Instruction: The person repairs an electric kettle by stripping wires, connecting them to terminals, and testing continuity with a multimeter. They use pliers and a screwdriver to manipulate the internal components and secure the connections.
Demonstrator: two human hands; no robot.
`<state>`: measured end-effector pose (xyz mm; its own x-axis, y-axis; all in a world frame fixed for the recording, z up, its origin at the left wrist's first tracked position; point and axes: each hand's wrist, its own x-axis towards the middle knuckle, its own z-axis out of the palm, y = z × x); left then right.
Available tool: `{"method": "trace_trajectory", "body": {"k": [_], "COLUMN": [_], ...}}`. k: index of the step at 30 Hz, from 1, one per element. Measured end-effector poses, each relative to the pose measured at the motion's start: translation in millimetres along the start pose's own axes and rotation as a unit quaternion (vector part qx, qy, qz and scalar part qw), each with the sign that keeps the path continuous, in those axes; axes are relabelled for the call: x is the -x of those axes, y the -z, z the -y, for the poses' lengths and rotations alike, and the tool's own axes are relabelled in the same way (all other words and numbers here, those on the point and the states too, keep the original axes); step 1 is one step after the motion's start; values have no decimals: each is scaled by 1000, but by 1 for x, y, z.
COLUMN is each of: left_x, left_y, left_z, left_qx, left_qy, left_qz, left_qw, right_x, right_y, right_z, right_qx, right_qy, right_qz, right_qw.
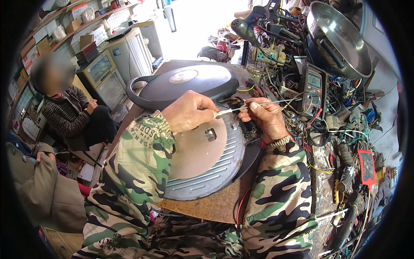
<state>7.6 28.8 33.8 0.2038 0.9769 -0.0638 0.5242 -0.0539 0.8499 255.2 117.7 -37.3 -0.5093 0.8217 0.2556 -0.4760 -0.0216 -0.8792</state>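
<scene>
My left hand (189, 113) is closed, its fingertips pinching a white sleeve (224, 112) at the end of a thin wire. My right hand (266, 120) pinches the same pale wire (282, 102) between thumb and fingers, and its free end sticks out to the right. Both hands are above an opened round electric griddle. Its ribbed grey metal plate (202, 186) lies on the bench, partly covered by a tan round sheet (199, 155) with a small cutout. Behind my hands rests the dark oval cover (181, 93) with a loop handle.
To the right, tangled wires and tools surround a multimeter (316, 84). A large steel pan (340, 36) leans above it, and a red-framed piece (366, 167) lies lower. At left a person in a striped top (69, 112) sits near another person's grey sleeve (39, 190). Appliances (129, 49) stand behind.
</scene>
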Motion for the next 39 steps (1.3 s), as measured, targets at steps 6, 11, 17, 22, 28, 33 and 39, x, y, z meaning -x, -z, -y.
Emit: {"method": "trace_trajectory", "body": {"k": [6, 11, 17, 22, 28, 33, 39], "left_x": [-6, 0, 1, -2, 3, 4, 8], "left_y": [-13, -12, -9, -10, -20, -18, -19], "left_z": [-7, 0, 0, -4, -13, -8, -24], "left_qx": [5, 1, -30, -20, -241, -133, -222], "left_qy": [-82, -71, -72, -84, -136, -73, -53], "left_qz": [-3, -13, 7, 5, -103, -93, -114], "left_qw": [997, 997, 997, 996, 955, 984, 967], "right_x": [5, 1, -3, 0, -4, -2, -1], "right_y": [10, 0, -3, -3, -7, -7, -8], "right_z": [7, 3, -3, 5, 2, 3, 4], "right_qx": [-7, -9, 3, 25, 50, 28, 30], "right_qy": [2, -11, -9, 0, -6, -14, -12], "right_qz": [-4, -7, -3, -14, -29, -34, -26], "right_qw": [1000, 1000, 1000, 1000, 998, 999, 999]}}
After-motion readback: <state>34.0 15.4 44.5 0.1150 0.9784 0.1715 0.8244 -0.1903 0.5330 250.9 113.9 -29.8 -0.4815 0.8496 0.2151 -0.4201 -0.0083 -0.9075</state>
